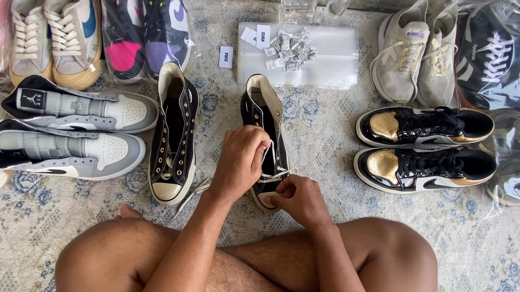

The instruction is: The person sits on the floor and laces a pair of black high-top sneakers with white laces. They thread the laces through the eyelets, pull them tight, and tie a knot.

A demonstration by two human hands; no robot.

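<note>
Black high-top sneaker sat on the patterned rug right in front of the person's crossed legs, toe pointing back at them; its white lace was half done and both hands were on it. Left hand was curled over the middle of the shoe, fingers closed on the lace strand; right hand was down by the toe cap, pinched shut on the lace end as far as I could tell, though the fingertips were mostly tucked under.

Its twin, the other black high-top, lay just beside it on the left, laces loose, nobody touching it; further left were two grey and white high-tops on their sides; on the right a glossy black and gold pair lay near but apart from the hands.

Behind the shoe there was a stack of clear plastic bags with a little heap of small white packets on top; along the back row, pink and purple sneakers in a bag, a tan and blue pair and a beige running pair; more bagged shoes filled the far right corner.
</note>
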